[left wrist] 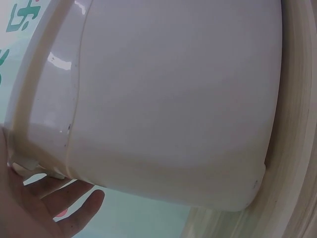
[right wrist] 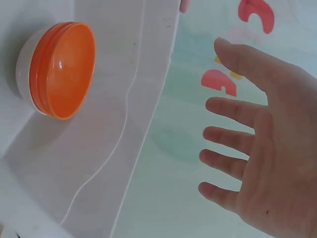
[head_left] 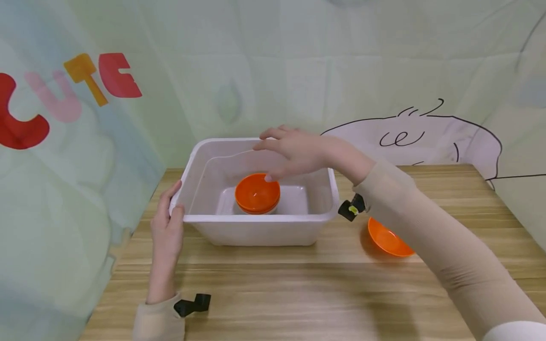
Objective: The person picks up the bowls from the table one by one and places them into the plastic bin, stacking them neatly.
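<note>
Brown and wood-grained, the flat tabletop (head_left: 273,293) is occupied at its far side by a rectangular white plastic tub (head_left: 260,232), its left rim gripped by the left hand (head_left: 168,225). Over the tub the right hand (head_left: 296,149) is held empty, fingers spread. Inside, glossy round orange bowls (head_left: 256,193) are stacked on a white bowl (right wrist: 23,74); outside, at right, another round orange bowl (head_left: 387,239) is seen. The stack could be toppled if the tub were tilted by the left hand.

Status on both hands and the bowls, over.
Left hand grips tub at rim. Right hand over tub, holding nothing. Bowl stack inside tub. Another orange bowl on table, partly hidden by right sleeve.
</note>
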The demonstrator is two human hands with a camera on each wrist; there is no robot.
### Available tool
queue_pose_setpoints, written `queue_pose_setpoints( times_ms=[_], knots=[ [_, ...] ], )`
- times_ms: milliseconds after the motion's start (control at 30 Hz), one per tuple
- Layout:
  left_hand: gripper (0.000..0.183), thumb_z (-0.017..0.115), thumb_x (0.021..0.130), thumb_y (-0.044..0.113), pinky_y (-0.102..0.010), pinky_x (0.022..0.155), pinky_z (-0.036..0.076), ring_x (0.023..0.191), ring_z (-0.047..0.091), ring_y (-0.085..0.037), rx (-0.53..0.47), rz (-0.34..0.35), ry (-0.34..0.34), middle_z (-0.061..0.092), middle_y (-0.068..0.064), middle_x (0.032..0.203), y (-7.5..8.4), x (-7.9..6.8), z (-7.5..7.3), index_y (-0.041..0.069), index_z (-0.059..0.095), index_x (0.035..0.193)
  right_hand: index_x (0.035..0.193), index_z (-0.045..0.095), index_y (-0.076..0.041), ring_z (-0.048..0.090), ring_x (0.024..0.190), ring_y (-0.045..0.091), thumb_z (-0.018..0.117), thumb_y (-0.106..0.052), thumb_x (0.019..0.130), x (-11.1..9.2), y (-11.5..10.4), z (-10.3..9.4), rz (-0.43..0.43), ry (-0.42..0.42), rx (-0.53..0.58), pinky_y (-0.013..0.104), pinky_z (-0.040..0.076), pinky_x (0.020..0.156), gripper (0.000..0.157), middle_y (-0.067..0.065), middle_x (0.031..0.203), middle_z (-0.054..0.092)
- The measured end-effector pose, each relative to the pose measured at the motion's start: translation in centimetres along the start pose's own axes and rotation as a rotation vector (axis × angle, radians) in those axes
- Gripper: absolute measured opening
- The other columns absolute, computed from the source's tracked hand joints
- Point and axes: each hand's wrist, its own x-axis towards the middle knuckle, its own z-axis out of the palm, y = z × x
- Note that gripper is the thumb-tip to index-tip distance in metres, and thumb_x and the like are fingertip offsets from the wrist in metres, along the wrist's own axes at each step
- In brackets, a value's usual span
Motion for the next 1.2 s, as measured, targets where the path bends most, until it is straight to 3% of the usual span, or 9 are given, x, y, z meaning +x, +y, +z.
queue_pose_setpoints(
  times_ms=[267, 433, 667, 833, 1200],
  knots=[
    [0.049, 0.037, 0.097, 0.015, -0.041, 0.097, 0.042, 0.126, 0.050, -0.020, 0.003, 0.004, 0.003, 0.050, 0.005, 0.145, 0.1, -0.1, 0.0, 0.034, 0.048, 0.140, 0.146, 0.041, -0.022, 0.023, 0.145, 0.028, 0.060, -0.046, 0.090, -4.0, 0.9, 1.7, 0.007, 0.206, 0.096, 0.050, 0.021, 0.116, 0.063, 0.006, 0.157, 0.026],
    [0.048, 0.038, 0.097, 0.015, -0.035, 0.096, 0.042, 0.125, 0.050, -0.017, -0.008, 0.011, 0.000, 0.050, 0.006, 0.144, 0.1, -0.2, 0.0, 0.035, 0.048, 0.140, 0.144, 0.043, -0.023, 0.028, 0.142, 0.027, 0.065, -0.042, 0.089, -7.0, 1.6, 3.0, 0.030, 0.321, 0.143, 0.050, 0.025, 0.114, 0.063, 0.006, 0.155, 0.031],
    [0.048, 0.039, 0.097, 0.015, -0.025, 0.092, 0.041, 0.123, 0.051, -0.016, -0.009, 0.019, 0.013, 0.051, 0.006, 0.143, 0.0, -0.3, -0.1, 0.036, 0.049, 0.139, 0.146, 0.040, -0.021, 0.031, 0.140, 0.031, 0.065, -0.039, 0.089, -10.5, 1.7, 5.6, 0.049, 0.431, 0.120, 0.053, 0.027, 0.112, 0.064, 0.008, 0.154, 0.033],
    [0.047, 0.038, 0.097, 0.016, -0.023, 0.090, 0.040, 0.122, 0.051, -0.017, 0.003, 0.016, 0.015, 0.051, 0.005, 0.143, -0.1, -0.4, -0.2, 0.036, 0.049, 0.138, 0.146, 0.041, -0.019, 0.034, 0.137, 0.030, 0.067, -0.034, 0.088, -12.5, 1.6, 7.5, 0.031, 0.523, 0.075, 0.052, 0.027, 0.110, 0.065, 0.011, 0.150, 0.039],
    [0.047, 0.038, 0.097, 0.018, -0.021, 0.088, 0.041, 0.121, 0.052, -0.015, -0.001, 0.015, 0.005, 0.051, 0.008, 0.143, 0.0, -0.4, -0.2, 0.038, 0.049, 0.138, 0.147, 0.039, -0.022, 0.035, 0.136, 0.028, 0.074, -0.029, 0.082, -15.9, 2.6, 10.6, 0.100, 0.558, 0.075, 0.054, 0.025, 0.109, 0.074, 0.007, 0.149, 0.040]
  ],
)
